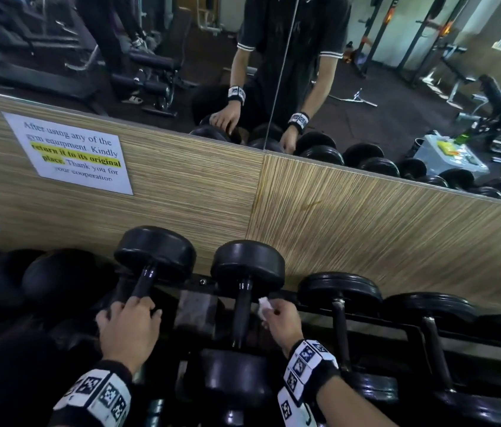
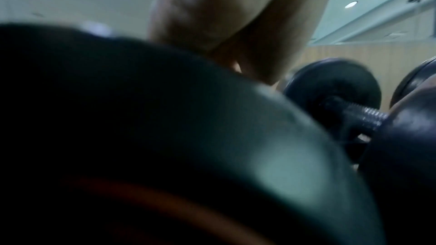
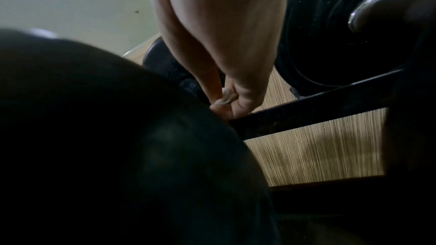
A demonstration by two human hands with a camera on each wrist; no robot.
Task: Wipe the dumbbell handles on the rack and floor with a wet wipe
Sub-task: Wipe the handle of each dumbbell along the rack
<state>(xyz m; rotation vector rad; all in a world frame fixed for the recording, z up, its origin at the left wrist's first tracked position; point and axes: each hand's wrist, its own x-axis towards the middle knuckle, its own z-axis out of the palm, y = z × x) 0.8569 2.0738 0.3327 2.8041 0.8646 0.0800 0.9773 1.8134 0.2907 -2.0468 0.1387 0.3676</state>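
— Gym wall first: what's behind the rack (image 1: 397, 329)?

— Wood-grain panelling (image 1: 366, 217) with a mirror (image 1: 273, 57) above it, and a printed notice (image 1: 70, 152) taped at the left asking people to return equipment to its place. The mirror reflects a person in a dark shirt bending over the weights.

— And the dumbbells?

— A row of black ones lies across the rack's rails, handles pointing toward the camera. The left dumbbell (image 1: 155, 251) and the middle dumbbell (image 1: 247, 266) are the two nearest the hands; smaller plate-type ones run off to the right.

— Where is the left hand (image 1: 129, 331)?

— At the near end of the left dumbbell's handle (image 1: 144, 283). Its fingers curl over that end, but from the head view I cannot tell how firmly they close round the bar, and the left wrist view is mostly blocked by a dark rounded weight head.

— The right hand (image 1: 280, 318)?

— Just to the right of the middle dumbbell's handle (image 1: 241, 312), apart from it. Thumb and fingers pinch a small crumpled white wet wipe (image 1: 264, 307), which sticks out toward the handle. The right wrist view shows the same pinch, a pale wad (image 3: 227, 96) squeezed between the fingertips, above a rack rail.

— Is the wipe on the handle?

— No, beside it, close to the far weight head.
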